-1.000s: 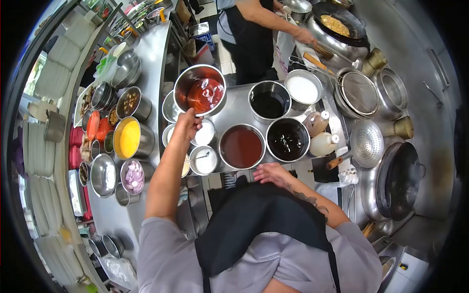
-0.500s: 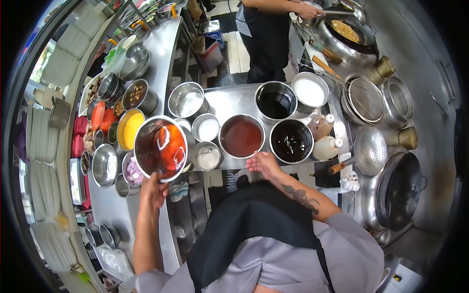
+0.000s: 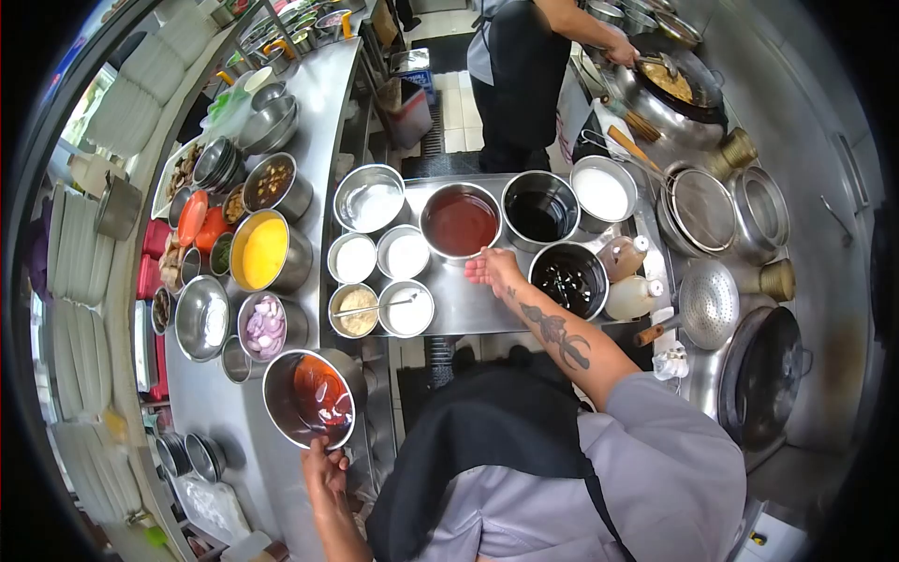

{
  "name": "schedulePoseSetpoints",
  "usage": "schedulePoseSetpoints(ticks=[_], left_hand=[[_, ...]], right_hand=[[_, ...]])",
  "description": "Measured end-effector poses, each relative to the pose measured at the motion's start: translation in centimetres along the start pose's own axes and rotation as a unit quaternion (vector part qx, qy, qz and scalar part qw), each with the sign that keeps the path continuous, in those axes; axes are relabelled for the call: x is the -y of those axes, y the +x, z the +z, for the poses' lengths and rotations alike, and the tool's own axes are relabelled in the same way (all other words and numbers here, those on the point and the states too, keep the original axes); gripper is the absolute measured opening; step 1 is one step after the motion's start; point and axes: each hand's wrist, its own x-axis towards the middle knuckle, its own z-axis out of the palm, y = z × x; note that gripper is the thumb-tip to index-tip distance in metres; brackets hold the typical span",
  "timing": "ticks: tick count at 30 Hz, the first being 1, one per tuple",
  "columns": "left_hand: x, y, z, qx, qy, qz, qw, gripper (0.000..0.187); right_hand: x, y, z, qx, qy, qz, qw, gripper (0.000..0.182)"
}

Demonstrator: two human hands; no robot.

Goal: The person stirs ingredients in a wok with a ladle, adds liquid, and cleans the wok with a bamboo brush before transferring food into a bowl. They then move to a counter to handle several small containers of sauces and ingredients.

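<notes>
A steel pot of red-orange sauce [image 3: 328,398] is at the lower left, tilted so that its mouth faces me. My left hand [image 3: 326,468] grips its rim at the near side. On the middle counter stands a pot of reddish-brown liquid [image 3: 459,223]. The outstretched fingers of my right hand [image 3: 494,269] are against its near side, holding nothing. Just to its right are two pots of dark liquid, one farther back [image 3: 540,208] and one nearer [image 3: 567,279]. Left of my right hand, a canister of white powder [image 3: 406,307] has a spoon [image 3: 375,306] lying across it.
On the left counter are a pot of yellow liquid [image 3: 262,251], chopped onions [image 3: 263,328] and several steel bowls. Two bottles [image 3: 629,298] stand at the right of the middle counter. Beyond are a strainer [image 3: 709,304] and woks [image 3: 763,375]. Another person [image 3: 515,84] works at a wok ahead.
The red-orange sauce pot has come toward me with my left hand, uncovering small canisters. The reddish-brown pot has slid away from me, my right hand following. The other person's hand has moved over the wok.
</notes>
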Motion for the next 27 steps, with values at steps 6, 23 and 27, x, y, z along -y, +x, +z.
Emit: schedulePoseSetpoints(ticks=[6, 23, 27], left_hand=[[1.2, -0.6, -1.7, -0.02, -0.031, -0.02, 0.999, 0.019], [0.8, -1.8, 0.0, -0.031, -0.011, -0.043, 0.999, 0.024], [0.1, -1.3, 0.7, -0.015, -0.01, -0.041, 0.999, 0.021]], right_hand=[[2.1, 3.7, 1.8, -0.01, -0.024, 0.001, 1.0, 0.03], [-1.0, -1.9, -0.7, 0.118, -0.02, -0.025, 0.993, 0.025], [-3.8, -14.2, -7.8, 0.002, -0.136, 0.057, 0.989, 0.028]])
